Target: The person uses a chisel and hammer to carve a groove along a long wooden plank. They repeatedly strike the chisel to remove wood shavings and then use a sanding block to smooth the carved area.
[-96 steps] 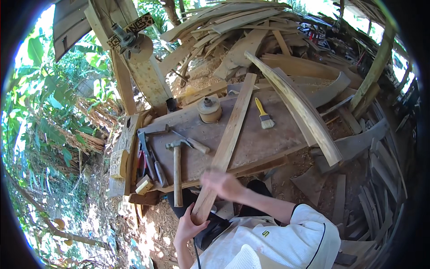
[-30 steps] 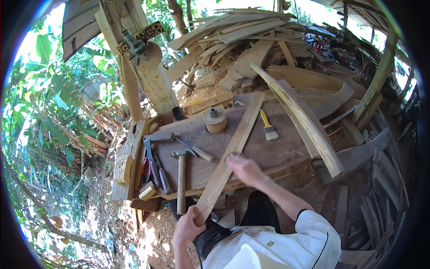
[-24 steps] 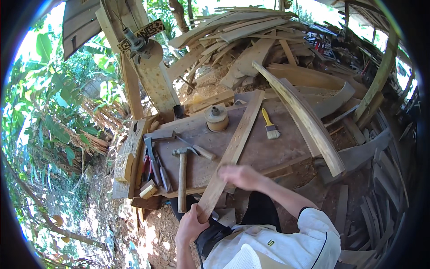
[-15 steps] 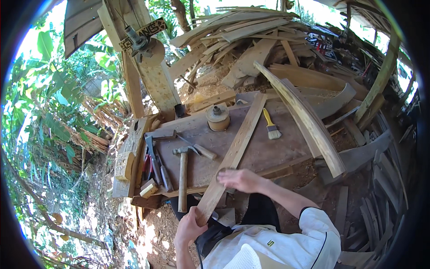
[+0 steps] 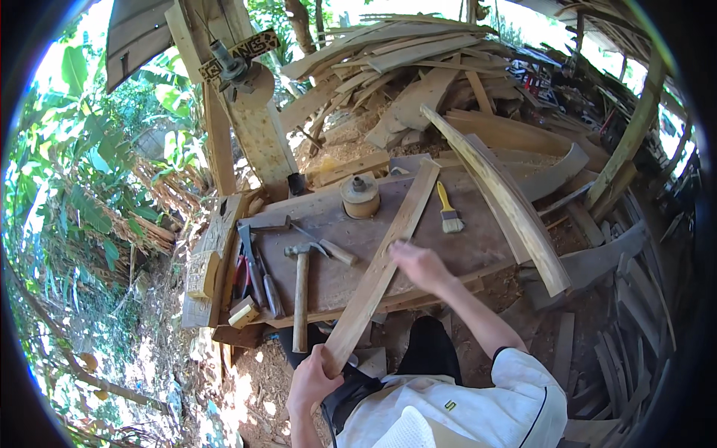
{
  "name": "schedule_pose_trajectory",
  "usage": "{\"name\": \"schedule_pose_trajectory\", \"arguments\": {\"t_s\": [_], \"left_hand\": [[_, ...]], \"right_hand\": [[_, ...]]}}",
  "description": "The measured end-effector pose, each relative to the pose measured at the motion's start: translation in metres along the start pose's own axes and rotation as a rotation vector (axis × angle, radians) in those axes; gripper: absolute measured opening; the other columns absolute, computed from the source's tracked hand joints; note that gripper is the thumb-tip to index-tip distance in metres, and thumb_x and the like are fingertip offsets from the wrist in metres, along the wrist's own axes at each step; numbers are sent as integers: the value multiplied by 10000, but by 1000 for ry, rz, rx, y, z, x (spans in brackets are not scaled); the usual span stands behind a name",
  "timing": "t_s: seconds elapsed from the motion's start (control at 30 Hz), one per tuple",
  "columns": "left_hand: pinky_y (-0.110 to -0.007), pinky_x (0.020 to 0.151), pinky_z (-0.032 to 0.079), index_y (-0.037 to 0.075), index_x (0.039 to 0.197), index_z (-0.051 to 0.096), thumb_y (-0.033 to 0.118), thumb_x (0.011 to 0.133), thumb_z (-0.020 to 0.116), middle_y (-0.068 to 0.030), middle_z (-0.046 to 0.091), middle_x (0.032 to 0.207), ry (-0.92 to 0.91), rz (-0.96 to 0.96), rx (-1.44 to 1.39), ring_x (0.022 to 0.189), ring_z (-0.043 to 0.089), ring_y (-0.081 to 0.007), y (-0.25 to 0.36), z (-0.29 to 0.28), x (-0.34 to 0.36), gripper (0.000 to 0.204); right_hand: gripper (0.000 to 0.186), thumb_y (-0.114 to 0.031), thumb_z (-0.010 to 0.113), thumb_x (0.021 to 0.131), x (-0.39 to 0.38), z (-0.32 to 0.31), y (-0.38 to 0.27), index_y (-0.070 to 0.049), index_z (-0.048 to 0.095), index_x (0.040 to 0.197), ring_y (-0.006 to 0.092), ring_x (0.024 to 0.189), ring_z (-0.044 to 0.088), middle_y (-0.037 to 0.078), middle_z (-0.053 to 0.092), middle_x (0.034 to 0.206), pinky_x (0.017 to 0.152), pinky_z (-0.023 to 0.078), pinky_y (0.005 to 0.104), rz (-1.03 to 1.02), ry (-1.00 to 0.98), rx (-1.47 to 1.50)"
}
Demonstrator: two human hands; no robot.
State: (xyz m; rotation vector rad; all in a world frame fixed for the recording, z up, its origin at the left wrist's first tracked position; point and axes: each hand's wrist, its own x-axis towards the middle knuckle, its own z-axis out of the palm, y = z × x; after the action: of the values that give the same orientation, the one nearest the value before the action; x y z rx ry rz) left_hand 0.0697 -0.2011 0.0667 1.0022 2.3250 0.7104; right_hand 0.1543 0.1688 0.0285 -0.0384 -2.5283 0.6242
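Note:
A long, narrow wooden board (image 5: 370, 287) slants from my lap up across the workbench (image 5: 328, 276). Its near end is gripped by my left hand (image 5: 315, 379), fingers closed round the edge. My right hand (image 5: 420, 265) is closed and blurred, pressed near the board's middle. A small brownish piece shows at its fingertips, too hidden to name. Left of the board lie a claw hammer (image 5: 301, 299) and a chisel-like tool with a wooden handle (image 5: 340, 252). A yellow-handled paintbrush (image 5: 449, 213) rests to the right of the board.
A round wooden block with a metal top (image 5: 360, 198) stands towards the bench's back. More hand tools (image 5: 258, 269) and a small wood block (image 5: 243, 312) lie at its left end. A long curved plank (image 5: 508, 205) leans at the right. Stacked boards (image 5: 426, 56) are heaped behind.
My right hand has slid up along the board, away from me and slightly right. My left hand keeps its grip on the near end.

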Motion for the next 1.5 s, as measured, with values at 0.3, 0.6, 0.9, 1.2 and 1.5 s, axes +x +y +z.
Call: {"name": "schedule_pose_trajectory", "arguments": {"t_s": [0.3, 0.6, 0.9, 1.2, 1.5], "left_hand": [[-484, 855, 565, 28, 1378, 490, 229, 658, 860, -259, 712, 1009, -23, 8, -12, 976, 702, -433, 3, 2, 8, 834], [-457, 764, 570, 28, 1349, 510, 215, 619, 887, -231, 719, 893, -16, -95, 21, 848, 725, -396, -20, -9, -29, 843], [-419, 839, 576, -41, 1318, 564, 238, 597, 924, -235, 726, 1000, -38, -200, -58, 948, 737, -380, -57, -22, -56, 853], [-397, 871, 574, -22, 1362, 589, 235, 550, 923, -227, 737, 1027, -4, -198, -82, 956, 742, -343, -70, -30, -61, 915], [-393, 865, 568, -15, 1344, 618, 235, 545, 943, -222, 732, 1017, 21, -192, -27, 940, 734, -338, -96, -34, -71, 897]], "right_hand": [[277, -141, 644, 971, 7, -11, 33, -40, 721, 1217, 278, 1301, 628, 147, 701, 1311, 1038, 565, 384, 114, 24, -190], [231, -173, 599, 1009, 14, -9, 16, -67, 711, 1181, 285, 1169, 689, 107, 721, 1248, 938, 601, 393, 13, -102, -99], [242, -195, 604, 1016, 19, -15, 47, -59, 708, 1187, 316, 1165, 695, 152, 718, 1237, 986, 585, 411, 93, 109, -111], [195, -168, 608, 991, 26, -24, 48, -25, 717, 1066, 339, 1107, 705, 156, 715, 1211, 914, 601, 452, 49, 96, -45], [196, -141, 604, 957, 26, -33, 65, -64, 739, 1078, 313, 1087, 720, 142, 735, 1186, 910, 611, 422, 98, 112, -103]]}}
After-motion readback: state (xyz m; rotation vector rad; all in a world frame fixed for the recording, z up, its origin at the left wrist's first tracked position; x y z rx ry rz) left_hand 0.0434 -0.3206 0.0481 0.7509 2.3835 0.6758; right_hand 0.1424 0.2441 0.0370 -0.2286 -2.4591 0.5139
